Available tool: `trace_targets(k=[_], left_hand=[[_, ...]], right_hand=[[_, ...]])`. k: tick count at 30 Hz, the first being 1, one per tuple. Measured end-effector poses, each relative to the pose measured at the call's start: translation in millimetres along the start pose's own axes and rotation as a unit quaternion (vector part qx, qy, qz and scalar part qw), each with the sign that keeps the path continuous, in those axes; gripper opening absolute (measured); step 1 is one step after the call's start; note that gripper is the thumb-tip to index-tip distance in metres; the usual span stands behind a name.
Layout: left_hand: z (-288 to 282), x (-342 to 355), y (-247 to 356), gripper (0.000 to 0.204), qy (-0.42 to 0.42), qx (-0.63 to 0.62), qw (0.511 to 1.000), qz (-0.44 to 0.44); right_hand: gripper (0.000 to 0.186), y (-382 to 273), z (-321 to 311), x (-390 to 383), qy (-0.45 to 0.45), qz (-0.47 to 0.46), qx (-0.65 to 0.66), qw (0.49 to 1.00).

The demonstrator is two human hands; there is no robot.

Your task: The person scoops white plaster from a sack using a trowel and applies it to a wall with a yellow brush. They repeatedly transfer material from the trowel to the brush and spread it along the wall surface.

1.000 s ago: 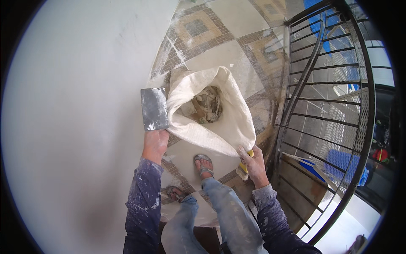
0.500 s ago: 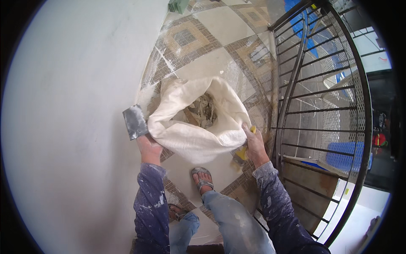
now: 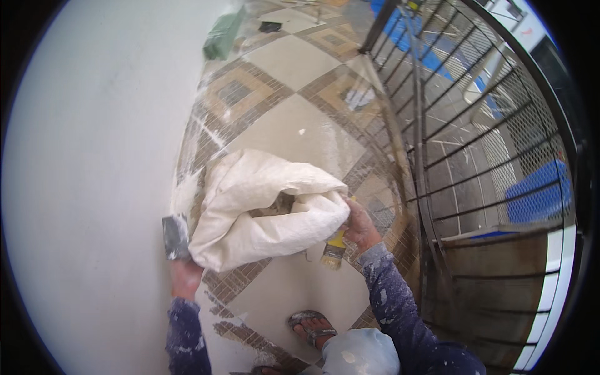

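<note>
A white cloth-like sack (image 3: 269, 234) hangs between my hands above the tiled floor, its mouth narrowed to a slit. Through that gap some greyish-brown contents (image 3: 283, 202) show dimly. My left hand (image 3: 185, 278) is closed at the sack's left corner and also carries a wide, flat putty knife (image 3: 175, 236), its grey blade smeared white. At the right corner my right hand (image 3: 362, 226) pinches the sack's edge. The same hand holds a paintbrush (image 3: 334, 253) with a yellow handle, bristles downward. The sack covers part of the left fingers.
A white wall (image 3: 94, 187) runs along my left. On the right stands a dark metal railing (image 3: 420, 125), with a blue container (image 3: 537, 190) beyond it. Farther ahead lie a green block (image 3: 224, 34) and a small black piece (image 3: 270, 27) on the patterned tiles (image 3: 287, 131).
The sack's wide-open mouth has closed to a narrow slit. Both hands and the sack sit lower and farther left in view, and more floor ahead shows.
</note>
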State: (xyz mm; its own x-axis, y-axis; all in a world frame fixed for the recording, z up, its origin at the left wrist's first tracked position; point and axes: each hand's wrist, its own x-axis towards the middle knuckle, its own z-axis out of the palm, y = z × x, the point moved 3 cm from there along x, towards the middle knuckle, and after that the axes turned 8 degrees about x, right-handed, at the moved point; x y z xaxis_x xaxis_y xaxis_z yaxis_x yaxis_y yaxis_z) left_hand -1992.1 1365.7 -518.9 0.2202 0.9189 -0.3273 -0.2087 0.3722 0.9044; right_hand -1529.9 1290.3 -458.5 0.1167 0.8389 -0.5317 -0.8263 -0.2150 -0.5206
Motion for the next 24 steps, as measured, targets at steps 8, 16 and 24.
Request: trace_targets(k=[8,16,24], left_hand=[[-96,-139,-23,0.039,-0.035,0.492,0.851,-0.181],[-21,-154,46,0.058,0.111,0.83,0.542,0.071],[180,-4,132,0.059,0.004,0.688,0.67,0.278]], right_hand=[[0.046,-2,-7,-39,0.059,-0.096,-0.109,0.988],[0.064,50,39,-96,0.149,-0.126,-0.103,0.975],[0.026,58,76,-64,0.122,-0.168,0.028,0.978]])
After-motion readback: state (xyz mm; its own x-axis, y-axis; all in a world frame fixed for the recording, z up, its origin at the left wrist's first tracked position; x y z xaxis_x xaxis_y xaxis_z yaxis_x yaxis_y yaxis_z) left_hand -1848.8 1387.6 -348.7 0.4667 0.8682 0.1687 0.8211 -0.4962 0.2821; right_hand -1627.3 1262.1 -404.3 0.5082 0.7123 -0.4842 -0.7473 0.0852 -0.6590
